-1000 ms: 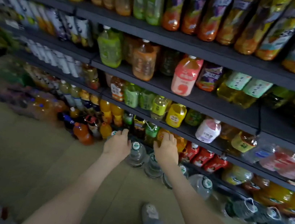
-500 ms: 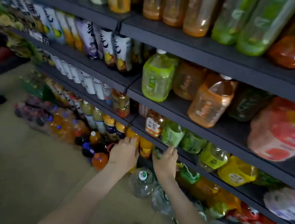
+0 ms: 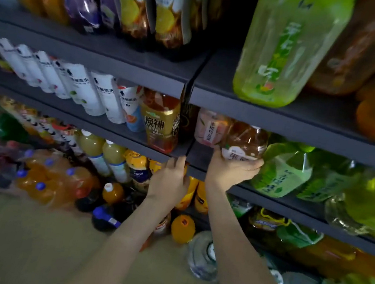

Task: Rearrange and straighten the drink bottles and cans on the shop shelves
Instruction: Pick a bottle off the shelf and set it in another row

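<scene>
My right hand [image 3: 230, 172] grips the bottom of a large brown tea bottle [image 3: 246, 139] with a white label, standing on a dark shelf [image 3: 200, 158] beside a pink-labelled bottle [image 3: 210, 128] and a green tea jug [image 3: 283, 169]. My left hand [image 3: 170, 179] hangs just below the shelf's front edge, fingers loosely curled, holding nothing, in front of yellow bottles [image 3: 195, 192]. A gold-labelled bottle [image 3: 160, 123] stands to the left on the same shelf level.
White bottles [image 3: 92, 90] line the shelf to the left. Above stands a big green bottle [image 3: 289, 45] and dark-labelled bottles [image 3: 138, 2]. Orange soda bottles [image 3: 55, 181] and clear water jugs [image 3: 204, 255] crowd the floor below.
Both hands have risen from the bottom shelf. My right hand has taken hold of the brown tea bottle one shelf up, and the view has moved closer to the shelves.
</scene>
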`<state>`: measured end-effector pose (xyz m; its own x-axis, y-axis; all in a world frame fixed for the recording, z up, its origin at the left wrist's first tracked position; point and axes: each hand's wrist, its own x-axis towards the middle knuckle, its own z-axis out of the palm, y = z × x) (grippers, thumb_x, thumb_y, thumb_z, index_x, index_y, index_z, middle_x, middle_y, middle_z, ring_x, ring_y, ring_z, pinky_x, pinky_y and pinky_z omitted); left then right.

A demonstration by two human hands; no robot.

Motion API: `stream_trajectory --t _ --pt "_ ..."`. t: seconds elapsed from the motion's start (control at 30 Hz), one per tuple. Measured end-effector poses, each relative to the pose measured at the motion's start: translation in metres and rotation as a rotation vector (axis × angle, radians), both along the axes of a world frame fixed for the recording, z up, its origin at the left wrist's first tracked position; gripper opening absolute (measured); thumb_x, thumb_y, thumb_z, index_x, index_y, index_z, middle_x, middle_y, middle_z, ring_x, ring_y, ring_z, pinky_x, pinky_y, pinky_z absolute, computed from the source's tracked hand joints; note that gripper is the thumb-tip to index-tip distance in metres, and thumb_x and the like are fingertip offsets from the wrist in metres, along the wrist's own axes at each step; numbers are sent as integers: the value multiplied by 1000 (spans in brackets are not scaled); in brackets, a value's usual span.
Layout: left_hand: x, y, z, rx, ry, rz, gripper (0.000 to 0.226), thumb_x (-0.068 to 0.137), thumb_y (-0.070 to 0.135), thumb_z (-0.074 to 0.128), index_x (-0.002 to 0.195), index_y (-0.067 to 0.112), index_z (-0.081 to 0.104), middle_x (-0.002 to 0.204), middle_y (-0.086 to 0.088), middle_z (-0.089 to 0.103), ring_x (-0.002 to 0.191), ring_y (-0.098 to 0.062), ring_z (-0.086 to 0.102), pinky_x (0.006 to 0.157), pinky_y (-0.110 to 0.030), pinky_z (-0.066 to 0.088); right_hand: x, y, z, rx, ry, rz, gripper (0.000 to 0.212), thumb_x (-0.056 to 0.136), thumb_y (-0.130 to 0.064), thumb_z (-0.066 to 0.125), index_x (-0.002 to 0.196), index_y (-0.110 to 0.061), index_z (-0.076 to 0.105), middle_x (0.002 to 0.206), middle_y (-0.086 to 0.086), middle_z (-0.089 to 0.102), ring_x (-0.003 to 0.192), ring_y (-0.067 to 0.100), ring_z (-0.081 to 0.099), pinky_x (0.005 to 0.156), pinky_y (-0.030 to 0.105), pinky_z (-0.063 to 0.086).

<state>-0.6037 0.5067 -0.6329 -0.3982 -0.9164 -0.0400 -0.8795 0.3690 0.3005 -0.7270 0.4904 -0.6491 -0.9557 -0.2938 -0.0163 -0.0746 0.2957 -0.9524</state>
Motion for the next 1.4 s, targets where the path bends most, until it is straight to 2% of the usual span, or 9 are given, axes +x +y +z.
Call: stream_trajectory --t 0.07,0.17,0.3,0.43,0.63,0.87,1.03,1.2,1.4 --pt "11 -2 -5 11 56 -15 53 96 29 48 143 11 31 136 -10 46 120 -29 49 80 -37 48 -1 -4 -1 3 33 -37 103 69 -17 80 143 12 15 138 29 28 126 43 30 109 45 28" --pt "27 0 5 43 127 -39 55 95 29 51 144 12 32 138 -11 46 119 -29 51 82 -38 48 1 12 9 77 55 51 103 67 -14 82 143 12 16 137 26 31 126 38 31 102 26 23" --pt "39 13 41 175 200 -105 60 94 29 53 147 16 28 144 -9 40 126 -29 45 86 -40 47 25 60 29 135 70 218 105 58 -11 86 140 10 23 132 24 35 126 39 33 107 43 32" --pt "44 40 90 319 89 -241 56 93 29 54 142 14 31 141 -10 40 126 -31 43 90 -41 44 52 121 68 190 85 278 105 53 -16 90 135 12 31 126 25 42 123 42 41 104 51 38" --pt "19 90 165 371 -53 -387 55 93 28 52 142 12 31 139 -11 40 124 -33 44 94 -44 43 42 203 141 200 41 258 104 50 -21 90 133 5 35 122 17 45 120 34 44 100 50 41" --pt "-81 185 216 374 31 -512 47 91 27 54 135 16 42 131 -15 52 115 -35 54 86 -41 48 -38 311 198 163 6 130 106 50 -22 91 136 1 33 127 15 42 124 31 42 103 48 40" --pt "-173 286 233 428 69 -627 49 89 31 57 134 19 42 130 -12 54 117 -31 54 91 -38 46 -122 419 223 167 43 35 101 53 -18 88 136 -1 33 126 12 42 124 27 40 104 37 37" --pt "-268 374 245 459 84 -758 47 90 32 58 133 21 42 130 -8 55 116 -28 55 91 -36 46 -206 512 235 177 54 -79 95 52 -28 84 131 -5 37 121 10 46 118 26 45 102 43 42" --pt "-358 443 245 456 63 -883 46 92 31 57 135 22 40 133 -4 53 117 -25 54 95 -37 46 -281 592 243 166 78 -217 90 51 -27 86 126 -11 40 115 2 44 115 23 46 99 37 43"
